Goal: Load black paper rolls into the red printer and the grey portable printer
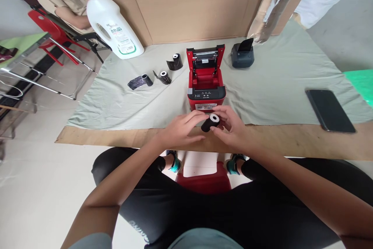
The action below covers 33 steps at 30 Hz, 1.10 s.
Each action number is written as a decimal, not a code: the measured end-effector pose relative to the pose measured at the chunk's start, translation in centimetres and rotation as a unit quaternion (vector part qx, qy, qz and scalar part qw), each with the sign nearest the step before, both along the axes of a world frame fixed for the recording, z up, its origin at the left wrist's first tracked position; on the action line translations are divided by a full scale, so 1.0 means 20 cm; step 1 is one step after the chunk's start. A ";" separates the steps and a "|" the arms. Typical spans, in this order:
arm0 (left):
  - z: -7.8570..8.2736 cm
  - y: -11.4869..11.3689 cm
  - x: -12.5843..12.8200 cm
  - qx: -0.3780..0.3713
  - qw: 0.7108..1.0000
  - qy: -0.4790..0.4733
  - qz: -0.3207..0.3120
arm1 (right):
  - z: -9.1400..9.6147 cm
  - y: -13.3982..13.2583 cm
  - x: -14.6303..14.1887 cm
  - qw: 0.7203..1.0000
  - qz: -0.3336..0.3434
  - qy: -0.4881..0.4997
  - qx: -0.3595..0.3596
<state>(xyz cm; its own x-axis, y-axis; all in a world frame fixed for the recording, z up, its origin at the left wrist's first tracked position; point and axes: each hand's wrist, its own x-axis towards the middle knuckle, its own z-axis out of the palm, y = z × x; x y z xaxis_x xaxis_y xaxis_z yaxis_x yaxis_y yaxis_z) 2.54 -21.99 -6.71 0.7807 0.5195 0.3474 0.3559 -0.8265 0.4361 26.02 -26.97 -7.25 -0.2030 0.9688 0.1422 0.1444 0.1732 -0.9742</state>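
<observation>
Both my hands meet around a small black paper roll [210, 122] with a white core, held just in front of a red receipt printer [206, 84] whose lid stands open. My left hand [182, 128] curls its fingers onto the roll's left end. My right hand [231, 126] grips it from the right, thumb near the white core. Three more black rolls [162, 76], each partly unwound, lie on the pale cloth [276, 82] to the printer's left.
A dark grey printer [242, 54] sits behind right, a large white detergent bottle [109, 21] at back left, a black phone [330, 110] at right. Cardboard walls the back. Other people sit at the far left and stand at the far right. Folding chair frames stand left.
</observation>
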 end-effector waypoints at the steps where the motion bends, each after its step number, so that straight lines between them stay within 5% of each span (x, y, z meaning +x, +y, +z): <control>1: 0.00 0.00 0.00 0.023 1.000 0.001 -0.014 | 0.00 0.00 0.00 1.000 0.015 0.003 -0.006; 7: 0.01 -0.01 0.01 0.055 0.997 -0.009 -0.047 | -0.02 0.01 0.02 0.994 0.085 0.024 -0.068; 33: -0.02 -0.04 0.02 -0.145 0.988 -0.055 -0.028 | -0.08 0.00 0.00 0.998 0.022 -0.013 -0.063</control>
<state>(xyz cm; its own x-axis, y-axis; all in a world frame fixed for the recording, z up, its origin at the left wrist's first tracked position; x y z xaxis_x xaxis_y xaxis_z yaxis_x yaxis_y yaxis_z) 2.92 -22.78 -7.13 0.7768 0.5669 0.2741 0.2512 -0.6782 0.6906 25.94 -26.97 -8.78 -0.2470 0.9689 0.0148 0.1653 0.0572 -0.9846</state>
